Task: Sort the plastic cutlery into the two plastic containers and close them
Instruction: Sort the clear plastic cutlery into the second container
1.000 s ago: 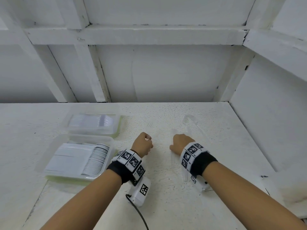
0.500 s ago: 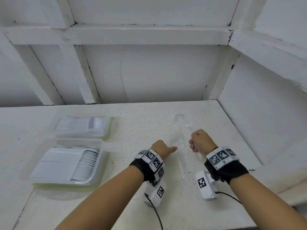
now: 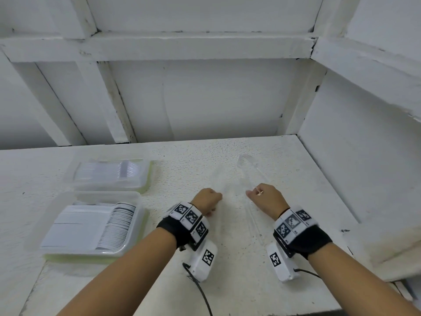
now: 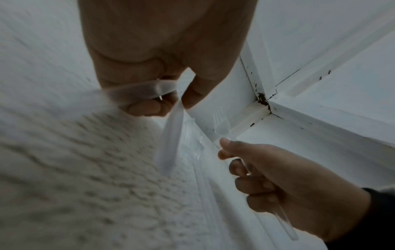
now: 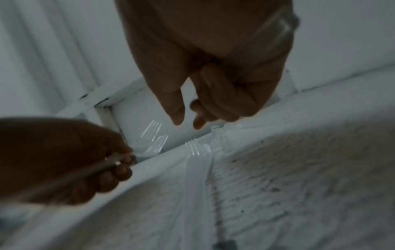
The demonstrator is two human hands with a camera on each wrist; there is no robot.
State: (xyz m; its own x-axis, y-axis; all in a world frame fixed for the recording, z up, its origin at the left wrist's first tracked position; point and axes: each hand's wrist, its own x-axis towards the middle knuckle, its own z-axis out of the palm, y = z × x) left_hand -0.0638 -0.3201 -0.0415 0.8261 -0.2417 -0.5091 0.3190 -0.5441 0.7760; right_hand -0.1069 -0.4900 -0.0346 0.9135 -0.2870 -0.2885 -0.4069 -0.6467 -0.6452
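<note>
White textured table (image 3: 182,169), left hand (image 4: 149,71) pinching clear fork (image 4: 171,135), right hand (image 4: 284,182) clutching apparently another fork (image 4: 222,125).

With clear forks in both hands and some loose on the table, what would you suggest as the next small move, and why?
Probably carry the fork in the left hand over to the far container, which seems to hold forks; the near container appears to hold spoons. Both hands already grip clear forks, the right hand included, and more loose forks lie on the table.
</note>
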